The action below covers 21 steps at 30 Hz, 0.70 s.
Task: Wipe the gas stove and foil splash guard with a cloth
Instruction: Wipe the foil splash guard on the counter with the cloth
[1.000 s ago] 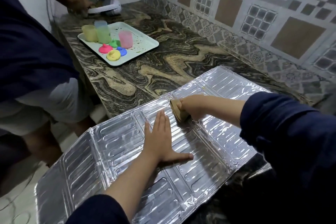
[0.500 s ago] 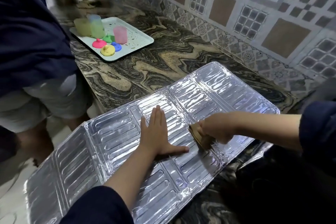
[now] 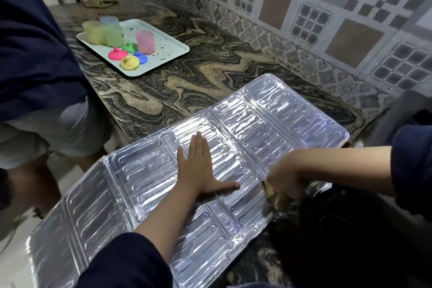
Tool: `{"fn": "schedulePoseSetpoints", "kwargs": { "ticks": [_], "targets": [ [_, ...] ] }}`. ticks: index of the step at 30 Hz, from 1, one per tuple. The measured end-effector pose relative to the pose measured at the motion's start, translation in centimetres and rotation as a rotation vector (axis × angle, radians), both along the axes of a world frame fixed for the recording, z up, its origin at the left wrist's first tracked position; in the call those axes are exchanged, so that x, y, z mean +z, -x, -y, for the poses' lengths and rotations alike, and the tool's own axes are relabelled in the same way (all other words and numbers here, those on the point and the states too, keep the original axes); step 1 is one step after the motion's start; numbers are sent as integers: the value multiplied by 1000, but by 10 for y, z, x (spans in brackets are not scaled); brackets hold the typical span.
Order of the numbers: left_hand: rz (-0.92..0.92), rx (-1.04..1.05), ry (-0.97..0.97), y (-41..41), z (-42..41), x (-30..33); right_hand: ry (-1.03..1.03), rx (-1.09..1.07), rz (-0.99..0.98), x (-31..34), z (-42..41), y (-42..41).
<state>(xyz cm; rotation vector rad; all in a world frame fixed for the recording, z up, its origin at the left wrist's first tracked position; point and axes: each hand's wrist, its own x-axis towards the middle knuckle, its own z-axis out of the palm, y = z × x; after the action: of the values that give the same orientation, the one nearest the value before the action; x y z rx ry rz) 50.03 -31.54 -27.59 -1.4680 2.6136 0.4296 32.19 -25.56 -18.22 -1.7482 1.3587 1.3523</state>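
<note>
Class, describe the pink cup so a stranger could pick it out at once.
Find the pale tray on the marbled counter beyond the foil splash guard. The pink cup stands apart, right of the clustered yellow, green and blue cups, and is the only pink one.

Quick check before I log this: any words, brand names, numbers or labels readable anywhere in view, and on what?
None readable.
Embossed silver foil splash guard: ribs only, no print.
Pale tray with coloured plastic cups and lids: no labels visible.
Patterned wall tiles: ornament only, no lettering.
Tan cloth in the right hand: no tag visible.
</note>
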Motion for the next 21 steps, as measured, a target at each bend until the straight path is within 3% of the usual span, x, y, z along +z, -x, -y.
{"fn": "schedulePoseSetpoints", "kwargs": {
  "ticks": [3, 5, 8, 10, 13, 17, 21],
  "targets": [
    [2, 0, 1, -1, 0, 0, 22, -23, 80, 0, -2, 12],
    [3, -2, 1, -1, 1, 0, -38, 95, 53, 17, -3, 12],
    [7, -11, 0, 0, 0, 1, -9, -127, 12, 55, 11, 5],
    [22, -21, -6, -2, 0, 3, 59, -144, 15, 73, 19, 3],
    [49, -29, -9, -9, 1, 5, 229, -137, 25, 87, 37, 3],
    [84, -35, -6, -28, -3, 4, 477, -213, 196, 87, 72, 4],
    [114, -28, 8, -52, -12, 4, 821, -74, 330, 48, 101, -9]
  ]
}}
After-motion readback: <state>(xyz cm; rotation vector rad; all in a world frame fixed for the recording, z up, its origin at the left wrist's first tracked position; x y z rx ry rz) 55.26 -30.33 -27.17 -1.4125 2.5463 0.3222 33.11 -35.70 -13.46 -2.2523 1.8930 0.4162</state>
